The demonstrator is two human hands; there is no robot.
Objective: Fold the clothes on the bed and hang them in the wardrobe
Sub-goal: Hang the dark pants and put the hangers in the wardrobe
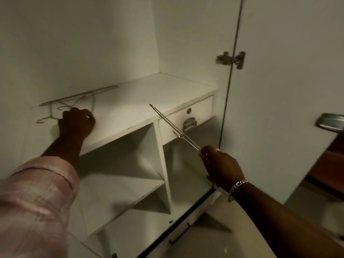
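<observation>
The wardrobe is open; thin wire hangers lie in a heap at the back left corner of its white shelf; the left hand has curled fingers on one hanger's hook; the right hand pinches another hanger out past the shelf's front edge; no clothes or bed show here, so I think the folding and hanging are still left to do.

The left arm wears a pale pink rolled sleeve. The right wrist carries a silver chain bracelet; a silver ring sits on one finger.
</observation>
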